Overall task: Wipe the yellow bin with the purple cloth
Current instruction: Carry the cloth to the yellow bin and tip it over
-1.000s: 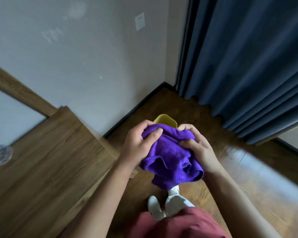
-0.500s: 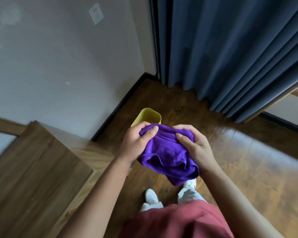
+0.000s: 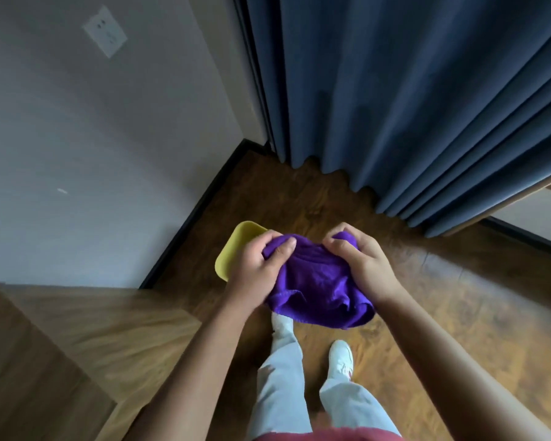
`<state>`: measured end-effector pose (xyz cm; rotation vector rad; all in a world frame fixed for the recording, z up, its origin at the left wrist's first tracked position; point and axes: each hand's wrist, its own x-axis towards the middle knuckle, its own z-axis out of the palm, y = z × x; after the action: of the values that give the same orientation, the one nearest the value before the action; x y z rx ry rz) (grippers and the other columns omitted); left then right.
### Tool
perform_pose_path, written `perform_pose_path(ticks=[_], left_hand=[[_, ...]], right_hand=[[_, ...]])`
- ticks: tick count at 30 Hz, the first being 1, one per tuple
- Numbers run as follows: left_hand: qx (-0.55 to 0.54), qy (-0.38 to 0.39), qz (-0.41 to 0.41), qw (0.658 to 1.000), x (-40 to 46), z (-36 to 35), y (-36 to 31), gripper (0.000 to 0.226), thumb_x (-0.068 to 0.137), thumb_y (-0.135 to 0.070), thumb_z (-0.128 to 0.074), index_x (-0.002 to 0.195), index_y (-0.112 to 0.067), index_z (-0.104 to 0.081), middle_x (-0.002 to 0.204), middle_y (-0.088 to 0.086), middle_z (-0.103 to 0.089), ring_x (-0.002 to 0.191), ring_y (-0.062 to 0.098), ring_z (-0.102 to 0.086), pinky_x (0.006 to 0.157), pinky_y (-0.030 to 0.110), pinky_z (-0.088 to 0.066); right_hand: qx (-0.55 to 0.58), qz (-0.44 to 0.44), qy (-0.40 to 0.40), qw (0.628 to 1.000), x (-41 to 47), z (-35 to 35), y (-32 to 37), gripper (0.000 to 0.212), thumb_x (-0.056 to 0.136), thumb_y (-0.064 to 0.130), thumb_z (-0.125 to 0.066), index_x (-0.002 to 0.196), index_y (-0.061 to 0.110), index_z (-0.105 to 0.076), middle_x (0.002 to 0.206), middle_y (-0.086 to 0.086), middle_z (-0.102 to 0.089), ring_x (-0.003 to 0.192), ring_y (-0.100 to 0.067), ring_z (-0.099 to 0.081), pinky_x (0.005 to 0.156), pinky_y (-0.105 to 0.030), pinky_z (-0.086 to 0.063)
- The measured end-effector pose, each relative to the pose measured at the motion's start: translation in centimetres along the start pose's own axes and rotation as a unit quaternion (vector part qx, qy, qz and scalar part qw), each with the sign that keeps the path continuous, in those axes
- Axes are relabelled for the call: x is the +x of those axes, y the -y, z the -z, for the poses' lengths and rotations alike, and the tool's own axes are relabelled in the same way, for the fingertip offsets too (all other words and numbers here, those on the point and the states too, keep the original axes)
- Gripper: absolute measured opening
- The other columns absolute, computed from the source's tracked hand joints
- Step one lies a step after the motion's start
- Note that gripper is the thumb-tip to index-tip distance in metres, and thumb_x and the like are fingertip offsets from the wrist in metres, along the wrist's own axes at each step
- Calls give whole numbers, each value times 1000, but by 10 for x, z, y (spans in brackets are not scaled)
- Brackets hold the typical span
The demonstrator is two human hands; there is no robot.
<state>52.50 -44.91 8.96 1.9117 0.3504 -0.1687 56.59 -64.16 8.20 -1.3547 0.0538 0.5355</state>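
While both hands clench the bunched cloth (image 3: 318, 281), left hand (image 3: 255, 272) at 9 o'clock, right hand (image 3: 368, 265) at 3, the bin (image 3: 233, 253) stands on the floor (image 3: 458, 297) behind.

yellow bin (image 3: 236, 249) sits on floor (image 3: 427, 297) close to the wall (image 3: 109, 170) and baseboard, left approach tight. wooden table (image 3: 77, 329) blocks the near-left. curtain (image 3: 395, 106) hangs behind, well apart from the bin. open floor to the right. Both hands and purple cloth (image 3: 318, 281) overlap the bin's right part.
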Motion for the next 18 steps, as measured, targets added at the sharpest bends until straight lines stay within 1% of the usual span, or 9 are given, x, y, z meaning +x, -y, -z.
perform_pose_path(ticks=[3, 6, 8, 10, 12, 13, 15, 16, 18], left_hand=[[44, 5, -67, 997, 41, 7, 2, 19, 100, -31, -65, 97, -14, -73, 84, -7, -74, 83, 5, -70, 72, 17, -52], [72, 31, -110, 991, 81, 13, 10, 16, 100, -29, -65, 94, -16, -71, 80, -11, -71, 80, 4, -68, 69, 12, -47], [83, 48, -110, 989, 105, 13, 20, 15, 100, -31, -64, 95, -18, -70, 82, -12, -70, 81, 2, -67, 68, 10, -45], [90, 62, -105, 988, 125, 10, 32, 18, 101, -34, -63, 97, -18, -69, 85, -11, -71, 83, 2, -67, 67, 10, -46], [96, 71, -101, 988, 142, 6, 44, 20, 101, -37, -62, 99, -18, -69, 86, -10, -71, 84, 3, -67, 67, 11, -48], [97, 73, -100, 988, 149, 3, 51, 21, 101, -37, -62, 100, -18, -69, 87, -9, -71, 84, 4, -67, 68, 12, -49], [93, 69, -99, 988, 159, -6, 67, 20, 101, -36, -62, 103, -18, -69, 90, -11, -71, 88, 3, -67, 70, 11, -50], [92, 65, -98, 989, 164, -11, 75, 19, 101, -35, -63, 105, -18, -69, 92, -12, -70, 90, 2, -66, 72, 11, -50], [84, 53, -98, 990, 170, -24, 91, 17, 100, -34, -65, 107, -18, -68, 95, -14, -70, 93, 1, -66, 75, 12, -51]], right_hand=[[-4, 7, -2, 1000, 33, 8, -6, 29, 101, 1, -57, 85, 21, -70, 83, 3, -69, 76, -8, -64, 70, -20, -52], [-14, 21, -19, 1000, 64, 12, -19, 25, 101, 0, -58, 94, 21, -71, 98, 0, -73, 91, -15, -69, 82, -29, -54], [-3, 24, -37, 999, 81, 10, -29, 20, 101, -4, -55, 99, 10, -68, 112, -8, -76, 107, -24, -72, 93, -39, -56], [11, 35, -52, 998, 95, 8, -40, 15, 101, -9, -51, 101, 1, -63, 121, -15, -74, 117, -30, -70, 100, -43, -56], [12, 43, -65, 997, 105, 10, -52, 15, 100, -12, -50, 99, -2, -62, 122, -15, -74, 117, -29, -70, 97, -40, -58], [10, 41, -73, 996, 110, 12, -58, 16, 99, -12, -51, 97, -1, -62, 118, -12, -76, 113, -26, -72, 92, -36, -60], [-12, 35, -93, 995, 121, 19, -73, 19, 97, -12, -54, 93, 3, -64, 106, -5, -79, 99, -16, -75, 80, -25, -59], [-31, 36, -105, 993, 125, 23, -81, 20, 96, -11, -56, 92, 6, -66, 99, -1, -79, 92, -12, -74, 76, -22, -58], [-64, 45, -125, 989, 133, 33, -98, 23, 95, -9, -60, 90, 12, -68, 91, 3, -77, 85, -8, -72, 75, -20, -56]])
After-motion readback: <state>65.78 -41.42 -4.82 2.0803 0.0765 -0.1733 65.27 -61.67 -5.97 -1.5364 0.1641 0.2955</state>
